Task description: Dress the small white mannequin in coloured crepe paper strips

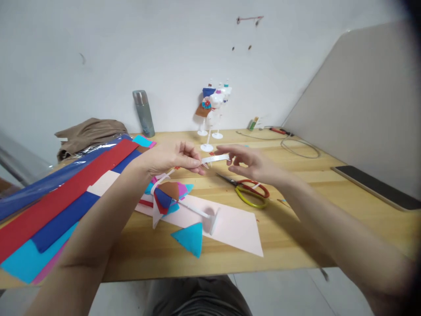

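Note:
Between my hands, above the table, is a thin white strip (215, 159), perhaps tape or paper. My left hand (179, 157) pinches its left end between thumb and fingers. My right hand (248, 162) is beside the right end with fingers curved and apart; whether a fingertip touches the strip I cannot tell. Below my left hand a small mini dress form (169, 195) lies on its side, covered in coloured felt pieces, its white stand (213, 220) pointing right. It rests on a pale pink felt sheet (240, 230). A turquoise felt triangle (190, 239) lies in front.
Scissors (251, 193) with red and yellow handles lie below my right hand. Small dress forms (215, 101) stand at the back. Felt strips (66, 188) and a brown cloth (92, 131) are at left, near a flask (144, 113). A phone-like dark slab (378, 186) lies right.

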Demonstrator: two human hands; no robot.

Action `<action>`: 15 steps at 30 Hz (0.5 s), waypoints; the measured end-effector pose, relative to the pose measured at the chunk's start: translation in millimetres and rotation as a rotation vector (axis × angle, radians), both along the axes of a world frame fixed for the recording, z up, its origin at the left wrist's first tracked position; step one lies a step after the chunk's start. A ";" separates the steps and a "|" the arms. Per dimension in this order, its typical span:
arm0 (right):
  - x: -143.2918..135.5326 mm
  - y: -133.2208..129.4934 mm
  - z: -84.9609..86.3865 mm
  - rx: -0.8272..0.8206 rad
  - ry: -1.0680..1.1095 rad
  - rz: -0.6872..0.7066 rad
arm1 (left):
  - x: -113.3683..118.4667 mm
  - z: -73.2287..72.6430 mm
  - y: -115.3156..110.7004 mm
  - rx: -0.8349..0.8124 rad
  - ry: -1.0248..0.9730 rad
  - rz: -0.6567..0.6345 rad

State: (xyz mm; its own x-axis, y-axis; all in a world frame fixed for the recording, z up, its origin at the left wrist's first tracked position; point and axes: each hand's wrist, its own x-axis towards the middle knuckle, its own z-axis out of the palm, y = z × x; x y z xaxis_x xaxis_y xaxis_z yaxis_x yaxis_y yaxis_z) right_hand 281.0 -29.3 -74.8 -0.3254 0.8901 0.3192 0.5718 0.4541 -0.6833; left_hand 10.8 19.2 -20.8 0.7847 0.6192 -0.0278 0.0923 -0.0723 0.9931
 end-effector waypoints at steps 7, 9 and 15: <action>18.0 7.1 -10.1 -0.053 0.056 0.059 | 8.1 -13.2 7.2 0.025 0.044 -0.030; 27.9 8.4 -15.7 -0.029 -0.011 0.023 | 8.0 -15.5 11.3 0.021 0.081 -0.023; 57.9 14.2 -42.2 -0.193 -0.300 -0.084 | 1.9 -12.8 17.3 0.038 0.079 0.108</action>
